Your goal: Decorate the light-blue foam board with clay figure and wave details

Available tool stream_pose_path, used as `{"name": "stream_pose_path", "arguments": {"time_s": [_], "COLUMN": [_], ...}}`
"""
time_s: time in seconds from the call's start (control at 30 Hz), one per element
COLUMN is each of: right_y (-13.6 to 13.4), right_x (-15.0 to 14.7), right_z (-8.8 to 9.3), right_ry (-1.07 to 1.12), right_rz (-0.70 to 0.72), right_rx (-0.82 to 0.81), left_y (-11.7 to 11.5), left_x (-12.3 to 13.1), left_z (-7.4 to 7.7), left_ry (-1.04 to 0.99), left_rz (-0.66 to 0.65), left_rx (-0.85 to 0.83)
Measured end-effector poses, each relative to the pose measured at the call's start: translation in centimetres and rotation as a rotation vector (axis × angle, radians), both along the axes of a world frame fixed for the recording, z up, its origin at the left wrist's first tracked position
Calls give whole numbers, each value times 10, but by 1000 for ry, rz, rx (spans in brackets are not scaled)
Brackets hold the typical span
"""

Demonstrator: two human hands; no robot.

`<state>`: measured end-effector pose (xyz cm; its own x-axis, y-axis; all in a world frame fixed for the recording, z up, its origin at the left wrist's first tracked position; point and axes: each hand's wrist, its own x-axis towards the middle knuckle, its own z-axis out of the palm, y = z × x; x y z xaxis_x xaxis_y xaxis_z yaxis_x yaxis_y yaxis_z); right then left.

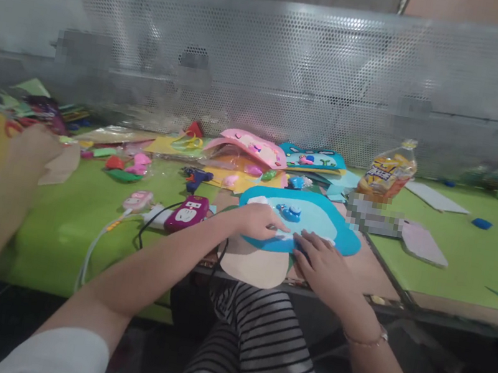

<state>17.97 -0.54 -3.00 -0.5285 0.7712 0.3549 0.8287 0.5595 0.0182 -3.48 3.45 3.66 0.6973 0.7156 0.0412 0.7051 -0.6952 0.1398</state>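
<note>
A rounded blue foam sheet (348, 241) with a lighter blue middle lies on the table before me. A small blue figure (291, 212) sits on its middle. My left hand (262, 221) rests on the sheet's left side, its fingers closed at a small white piece (284, 236) near the lower edge. My right hand (320, 264) lies on the lower right edge with fingers stretched out and apart, their tips close to that piece. Below the sheet, a cream-coloured rounded sheet (255, 264) sticks out over the table's front edge.
Behind are a pink decorated foam piece (255, 147), another blue one (313, 157) and a snack bag (387, 170). A dark blue glue gun (196, 178) and a purple power bank (187, 213) with cables lie left. Another person's arm (11, 193) reaches in at far left. A phone (424, 242) lies right.
</note>
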Motion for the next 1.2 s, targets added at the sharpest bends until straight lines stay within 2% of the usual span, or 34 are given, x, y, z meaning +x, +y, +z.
{"name": "stream_pose_path", "arguments": {"time_s": [0.1,0.23,0.47,0.67,0.77,0.87,1.0,1.1,1.2], "right_y": [3,3,-1,0,0,0,0,0,0], "right_x": [0,1,0,0,1,0,-1,-1,-1], "right_z": [-1,-3,-3,-7,-7,-7,-6,-5,-5], "right_ry": [10,-6,-10,62,50,75,72,73,54], "right_rz": [-6,14,-27,-63,-27,-64,-57,-81,-62], "right_rx": [6,21,-6,54,16,11,-24,-12,-30], "left_y": [-2,-3,-4,-4,-3,-1,0,-1,-2], "left_x": [9,17,17,19,19,19,20,20,19], "left_z": [-12,-21,-21,-23,-27,-30,-31,-29,-28], "left_ry": [-14,6,70,23,-8,-68,-19,-55,-29], "left_rz": [-58,-78,-38,-27,-40,-44,-49,-40,-29], "left_rx": [134,163,196,220,243,314,312,332,275]}}
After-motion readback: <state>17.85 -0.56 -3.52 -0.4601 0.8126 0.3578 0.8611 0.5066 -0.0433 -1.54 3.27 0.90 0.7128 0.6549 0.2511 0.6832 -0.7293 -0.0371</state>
